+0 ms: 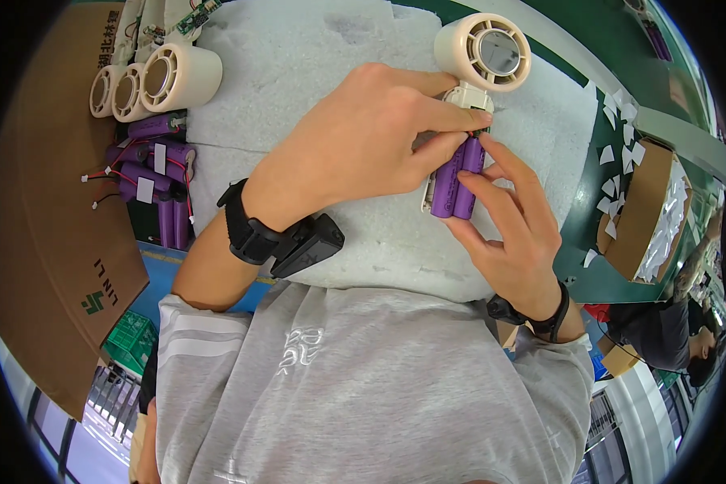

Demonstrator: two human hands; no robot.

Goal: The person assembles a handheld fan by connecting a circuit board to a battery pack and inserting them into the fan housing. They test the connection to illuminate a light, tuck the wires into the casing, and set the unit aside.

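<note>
A cream handheld fan (448, 56) with a round grille head lies on the white padded sheet, its handle open toward me. In the handle sits a purple battery pack (444, 189) of two cylindrical cells side by side. My left hand (371, 137) reaches across, one finger at the fan's neck; its forefinger and thumb are closed on the handle by a small board and wires at the pack's top end, partly hidden. With my right hand (516, 218) I grip the pack from the right, thumb near its lower end and fingers on its side and top.
Several more fan heads (181, 77) stand at the far left, with purple battery packs (149, 165) with wires piled below. A tall cardboard box (56, 226) borders the left. Right are white paper pieces (610, 189) and an open carton (633, 218). Another person (661, 331) is far right.
</note>
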